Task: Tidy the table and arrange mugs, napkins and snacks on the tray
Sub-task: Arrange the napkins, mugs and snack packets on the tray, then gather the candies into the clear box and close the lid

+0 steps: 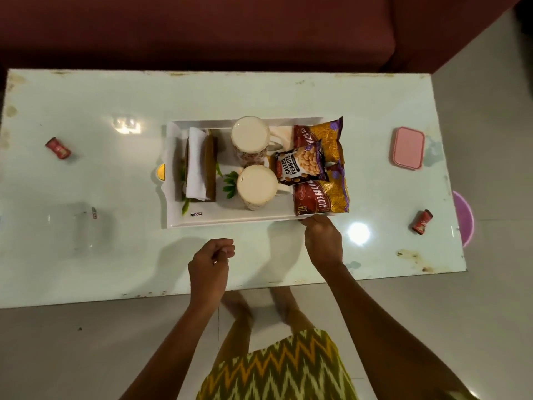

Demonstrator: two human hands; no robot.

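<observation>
- right hand (pixel 323 241) curled at the tray (pixel 230 222)'s corner; its hold could not be told.
- left hand (pixel 210 261), loose and empty, would best have steadied the rim.

Loaded tray (pixel 230 221), right hand (pixel 323 241) at rim

Small black-and-white foil packet (pixel 300 166) w/ a peanut photo reads "SALTED PEANUTS". The near red-and-yellow snack packet (pixel 323 199) under it says "ALOO-BHUJIA" (end partly covered) and "10/-" at its corner. The far red-and-yellow snack packet (pixel 321 134) shows only "HUJIA SEV". The white rectangular plastic tray (pixel 230 220) has a small brand sticker on its near rim, approx. "NAYASA" but blurred. The two small red wrappers (pixel 58 148) (pixel 422 222) on the tabletop (pixel 115 255) have print too small to read.
</observation>
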